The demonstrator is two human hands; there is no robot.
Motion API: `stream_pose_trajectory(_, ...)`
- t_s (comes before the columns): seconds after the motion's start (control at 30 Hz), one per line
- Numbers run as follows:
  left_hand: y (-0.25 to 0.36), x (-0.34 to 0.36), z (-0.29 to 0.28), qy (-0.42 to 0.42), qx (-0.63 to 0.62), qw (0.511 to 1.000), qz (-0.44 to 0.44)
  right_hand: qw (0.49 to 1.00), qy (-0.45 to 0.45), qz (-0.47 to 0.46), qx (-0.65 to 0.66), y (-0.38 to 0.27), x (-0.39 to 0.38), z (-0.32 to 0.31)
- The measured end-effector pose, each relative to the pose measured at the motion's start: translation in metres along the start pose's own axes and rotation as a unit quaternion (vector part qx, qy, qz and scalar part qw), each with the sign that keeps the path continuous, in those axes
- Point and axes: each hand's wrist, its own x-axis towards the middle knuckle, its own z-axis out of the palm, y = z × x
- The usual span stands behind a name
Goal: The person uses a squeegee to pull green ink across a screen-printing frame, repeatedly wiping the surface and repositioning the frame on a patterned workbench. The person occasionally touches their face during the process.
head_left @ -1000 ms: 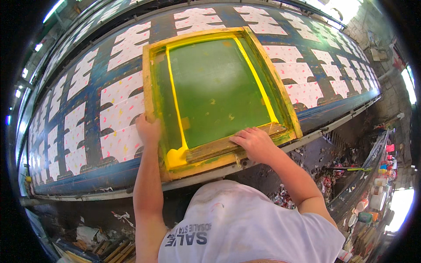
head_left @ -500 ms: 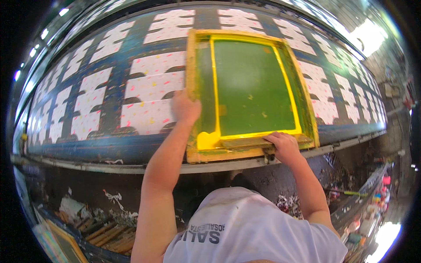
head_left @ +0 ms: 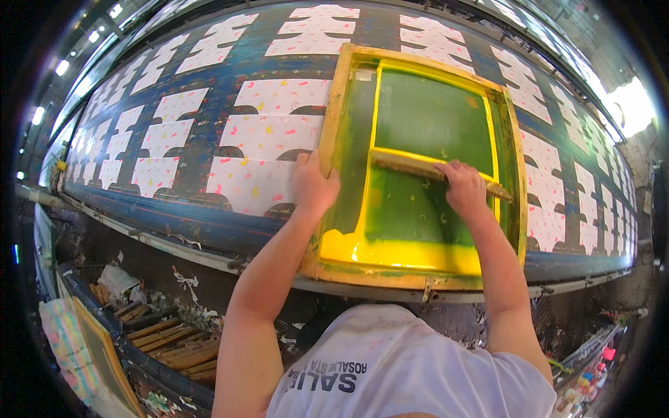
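Observation:
A wooden screen frame with green mesh lies on a long printing table, streaked with yellow ink along its sides and pooled at the near end. My left hand is closed on the frame's left rail. My right hand grips a wooden squeegee that lies crosswise over the middle of the mesh, a yellow line of ink along its far edge.
Rows of white pieces with small coloured motifs cover the dark table around the frame. A rail runs along its near edge. Below left lie wooden slats and a framed board; bottom right, small coloured containers.
The squeegee has moved from the frame's near end to mid-screen, away from me, with my right hand on it. The frame moved rightward in view, my left hand still on it.

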Motion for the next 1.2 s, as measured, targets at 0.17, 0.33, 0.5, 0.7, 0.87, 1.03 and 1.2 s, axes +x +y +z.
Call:
stream_pose_trajectory(0.17, 0.004, 0.002, 0.009, 0.064, -0.029, 0.997, -0.016, 1.0, 0.011, -0.009, -0.001, 0.074, 0.102, 0.037)
stream_pose_trajectory(0.33, 0.008, 0.003, 0.012, 0.1, 0.046, 0.994, 0.0, 0.999, 0.005, -0.015, -0.033, 0.134, 0.199, 0.061)
stream_pose_trajectory(0.5, 0.016, 0.002, 0.012, 0.09, 0.077, 0.993, -0.016, 0.999, 0.008, -0.017, -0.032, 0.181, 0.277, 0.076)
stream_pose_trajectory(0.7, 0.013, 0.001, 0.016, 0.059, 0.094, 0.991, -0.074, 0.997, -0.006, -0.047, -0.055, 0.215, 0.307, 0.087)
stream_pose_trajectory(0.87, 0.012, 0.004, 0.013, 0.044, 0.098, 0.992, -0.059, 0.995, -0.065, -0.069, -0.036, 0.214, 0.309, 0.069)
stream_pose_trajectory(1.03, 0.017, 0.003, 0.012, 0.038, 0.103, 0.991, -0.082, 0.985, -0.157, -0.07, -0.007, 0.17, 0.254, 0.041)
stream_pose_trajectory(1.2, 0.013, 0.007, 0.014, 0.03, 0.125, 0.988, -0.084, 0.983, -0.175, -0.054, 0.033, 0.111, 0.144, 0.003)
